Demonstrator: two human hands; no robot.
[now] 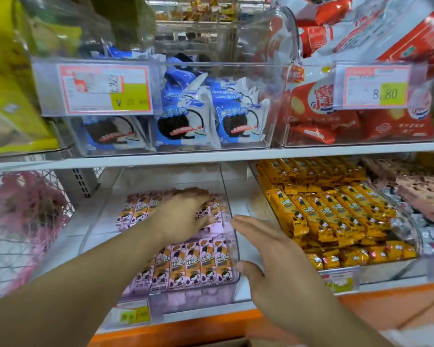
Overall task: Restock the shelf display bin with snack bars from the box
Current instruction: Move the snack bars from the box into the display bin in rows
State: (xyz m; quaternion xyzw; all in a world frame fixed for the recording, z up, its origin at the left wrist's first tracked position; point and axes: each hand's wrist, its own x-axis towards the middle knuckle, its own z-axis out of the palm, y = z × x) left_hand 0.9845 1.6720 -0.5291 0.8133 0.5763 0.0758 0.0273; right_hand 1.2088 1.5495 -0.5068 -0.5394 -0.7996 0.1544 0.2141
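The lower shelf point(238, 196) carries a row of clear display bins, and the one being restocked, the clear display bin point(232, 249) at centre, sits pulled forward toward the shelf's orange front edge, probably so the hands can reach down into it. To its right a fuller bin of yellow bars point(336, 214) shows how a stocked bin looks; the shelf above holds blue cookie packs point(186, 116) and red cracker bags point(321, 113) behind price tags.

Inside the centre bin the purple snack bars point(193, 266) lie flat in two rows, side by side with labels up (a tidy lay that lets more stack on top), and the bin looks only partly filled, with bare floor at its left. The box they come from is not clearly in view; only a brown sliver shows at the bottom edge.

The left hand point(183, 216) reaches into the bin, fingers spread and lying flat over the back row, apparently pressing or squaring the bars rather than gripping any. The right hand point(268, 249) hovers outside the bin's right wall, fingers straight and holding nothing, thumb near the front corner, likely ready to steady it.
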